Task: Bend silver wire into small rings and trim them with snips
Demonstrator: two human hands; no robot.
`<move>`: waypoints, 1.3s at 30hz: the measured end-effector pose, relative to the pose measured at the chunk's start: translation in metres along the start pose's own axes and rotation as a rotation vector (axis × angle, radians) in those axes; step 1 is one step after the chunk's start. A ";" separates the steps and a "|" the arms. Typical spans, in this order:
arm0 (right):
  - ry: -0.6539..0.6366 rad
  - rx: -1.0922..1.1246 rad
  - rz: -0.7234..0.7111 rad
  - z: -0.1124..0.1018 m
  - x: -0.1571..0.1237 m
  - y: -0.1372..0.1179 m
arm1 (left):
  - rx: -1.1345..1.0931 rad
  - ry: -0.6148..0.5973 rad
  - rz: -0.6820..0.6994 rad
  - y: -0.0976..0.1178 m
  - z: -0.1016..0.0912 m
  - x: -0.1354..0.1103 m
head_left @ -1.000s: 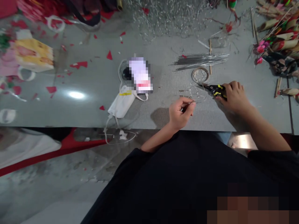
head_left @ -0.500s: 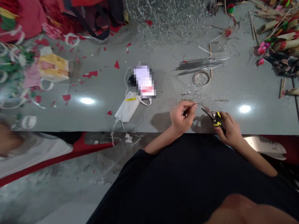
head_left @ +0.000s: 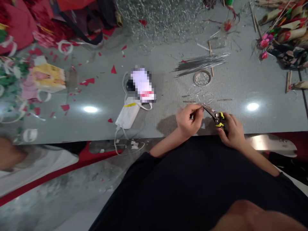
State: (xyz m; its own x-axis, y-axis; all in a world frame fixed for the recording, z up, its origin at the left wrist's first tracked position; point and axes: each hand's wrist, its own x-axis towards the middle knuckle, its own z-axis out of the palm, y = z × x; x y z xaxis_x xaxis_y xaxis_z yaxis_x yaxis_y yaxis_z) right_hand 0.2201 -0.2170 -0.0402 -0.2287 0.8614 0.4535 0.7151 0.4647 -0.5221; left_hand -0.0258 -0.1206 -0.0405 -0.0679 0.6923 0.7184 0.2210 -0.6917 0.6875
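My left hand (head_left: pixel 190 120) is closed in a pinch on a thin wire close to the table's front edge. My right hand (head_left: pixel 232 130) grips long-nosed pliers (head_left: pixel 217 119) by their black and yellow handles. The pliers' tips reach the left fingertips and meet the wire there; whether the jaws clamp it is too small to tell. Just beyond the hands lie thin bent wire pieces (head_left: pixel 201 95). Behind those stands a small round dish (head_left: pixel 202 78) with tiny white beads. A bundle of straight wires (head_left: pixel 202 64) lies past the dish.
Left of my hands are a blurred-out phone (head_left: pixel 143 85) and a white power bank (head_left: pixel 128 114) with a cable. A tangled wire heap (head_left: pixel 163 22) fills the back. Bamboo pieces (head_left: pixel 291 30) lie at right, a yellow tissue pack (head_left: pixel 49 77) at left. Another person's arm (head_left: pixel 12 154) is far left.
The pliers have moved left and their tips now meet the wire at my left fingertips. My left hand keeps its pinch. The whole view has shifted slightly.
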 end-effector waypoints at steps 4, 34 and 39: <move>0.027 0.024 -0.023 0.002 -0.002 -0.004 | -0.002 0.016 0.151 0.003 0.000 0.009; 0.096 0.187 0.027 0.012 -0.009 -0.005 | 0.118 0.123 0.404 0.000 0.007 0.025; 0.140 0.159 0.019 0.012 -0.007 -0.003 | -0.020 0.035 0.173 0.004 0.006 0.021</move>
State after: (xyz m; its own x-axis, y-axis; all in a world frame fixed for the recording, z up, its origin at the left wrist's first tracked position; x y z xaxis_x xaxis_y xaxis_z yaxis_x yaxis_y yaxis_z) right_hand 0.2117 -0.2220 -0.0507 -0.1144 0.8383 0.5331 0.6029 0.4851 -0.6334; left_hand -0.0208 -0.1079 -0.0229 -0.0640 0.5553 0.8292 0.2132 -0.8041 0.5549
